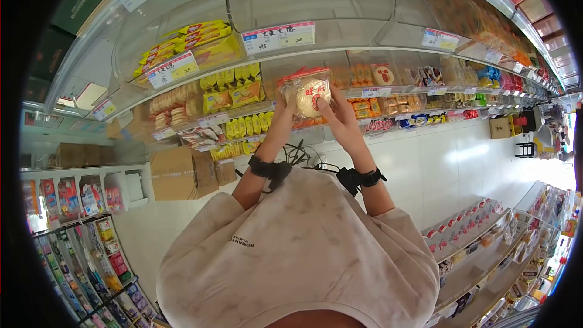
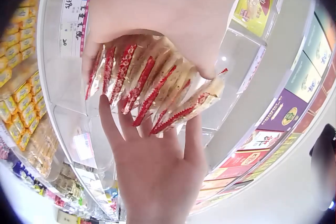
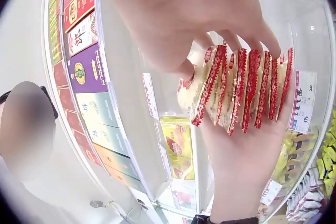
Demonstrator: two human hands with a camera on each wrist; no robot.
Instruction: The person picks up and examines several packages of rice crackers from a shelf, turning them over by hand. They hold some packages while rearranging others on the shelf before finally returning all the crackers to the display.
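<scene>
A row of wrapped round rice crackers (image 1: 313, 95) is held upright between both hands, in front of the shelves. Their clear wrappers have red zigzag edges, and red print shows on the front one. My left hand (image 1: 283, 115) grips the row from the left side. From the right, my right hand (image 1: 344, 123) holds it too, its thumb lying across the front packet. In the left wrist view several packets (image 2: 152, 85) stand face to face like a fan. The right wrist view shows the same packets (image 3: 239, 90) between the two hands.
A clear shelf bin holds yellow snack packs (image 1: 203, 42), with a price tag (image 1: 279, 37) beside it. Lower shelves carry more rice crackers (image 1: 382, 75) and orange packs (image 1: 366, 108). Cardboard boxes (image 1: 176, 173) stand on the floor at left. Gift boxes (image 3: 86, 71) line the upper shelf.
</scene>
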